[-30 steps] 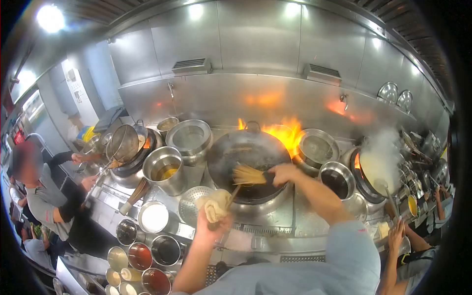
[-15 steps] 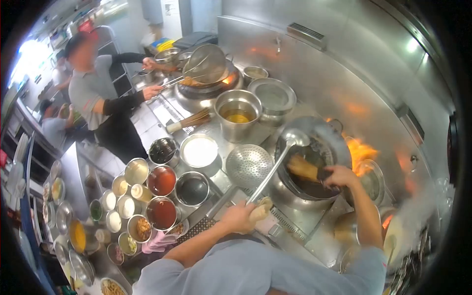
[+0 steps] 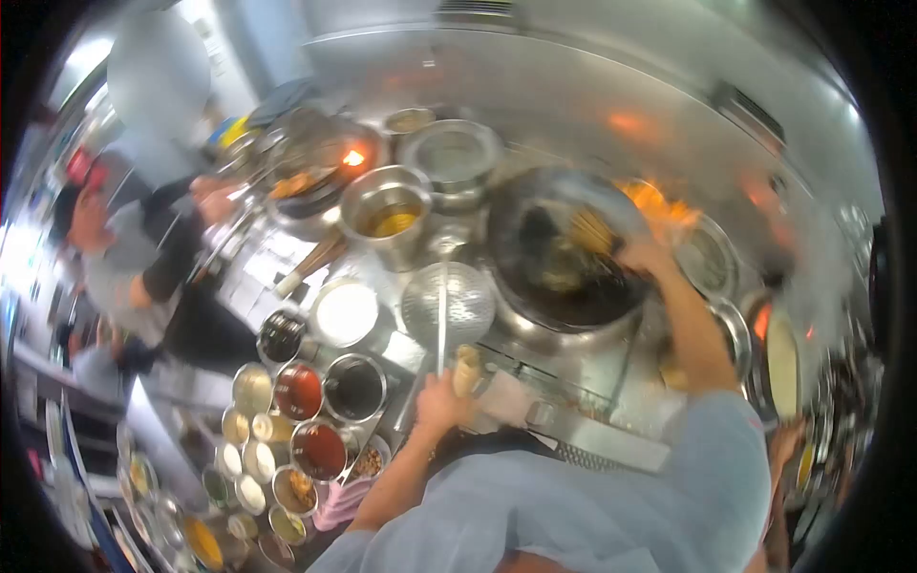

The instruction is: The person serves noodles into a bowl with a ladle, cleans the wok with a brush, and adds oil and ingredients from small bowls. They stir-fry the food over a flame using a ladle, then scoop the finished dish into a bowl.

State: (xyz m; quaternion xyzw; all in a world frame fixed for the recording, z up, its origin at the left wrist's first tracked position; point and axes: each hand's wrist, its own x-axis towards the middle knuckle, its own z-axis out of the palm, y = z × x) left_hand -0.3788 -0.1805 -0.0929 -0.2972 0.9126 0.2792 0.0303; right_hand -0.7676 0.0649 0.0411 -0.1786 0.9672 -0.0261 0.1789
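Note:
My right hand (image 3: 646, 258) is closed round a bamboo wok brush (image 3: 592, 232), its bristles fanned over the inside of a dark wok (image 3: 521, 277). The wok sits on the burner with murky liquid low in it. My left hand (image 3: 442, 405) grips a long-handled ladle (image 3: 442, 329) at its lower end, clear of the wok's left side. A beige roll (image 3: 466, 372), like cloth, shows beside that hand's fingers. The ladle's shaft crosses over a perforated strainer (image 3: 466, 304), and its head is blurred near the steel pot of yellow oil (image 3: 390, 212).
Flames (image 3: 657, 202) rise behind the wok. Several sauce and ingredient pots, including a red sauce pot (image 3: 319, 449), crowd the lower left. A co-worker (image 3: 134, 272) stands at the far-left burner. Another brush (image 3: 306, 265) lies on the counter. A lidded pot (image 3: 451, 155) stands behind.
The view has swung right. The ladle has come away from over the wok to its left. The wok now tips open toward me, the brush higher inside it.

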